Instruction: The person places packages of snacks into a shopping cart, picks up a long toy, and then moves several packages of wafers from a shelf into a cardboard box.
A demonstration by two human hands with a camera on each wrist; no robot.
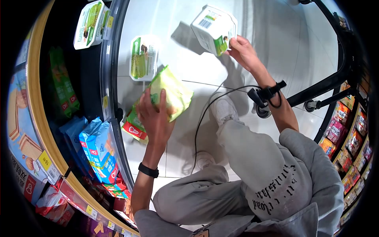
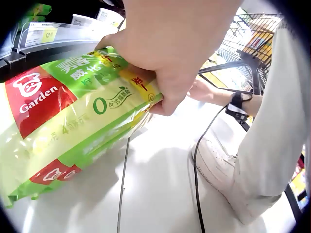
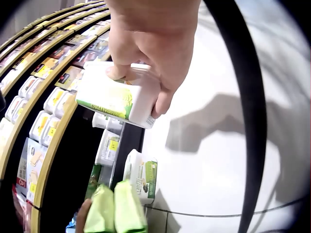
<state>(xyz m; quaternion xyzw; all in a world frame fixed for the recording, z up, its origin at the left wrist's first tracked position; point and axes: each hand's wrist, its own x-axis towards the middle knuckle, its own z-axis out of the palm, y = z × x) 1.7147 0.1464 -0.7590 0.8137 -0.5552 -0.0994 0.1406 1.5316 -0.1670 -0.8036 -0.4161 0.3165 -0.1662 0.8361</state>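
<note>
My left hand grips green bags of Garden wafers, its fingers spread over the top and its thumb against the edge. In the right wrist view the bags show as two pale green packs side by side. My right hand holds up a white plastic tub with a green label by one end, tilted above the floor; fingers and thumb clasp the tub in the right wrist view. A second white tub sits on the floor beside the shelf, just beyond the bags.
A low dark shelf runs along the left, with another white tub, green bags and blue bags. A black cart frame on wheels stands at the right. A black cable hangs before my shoes.
</note>
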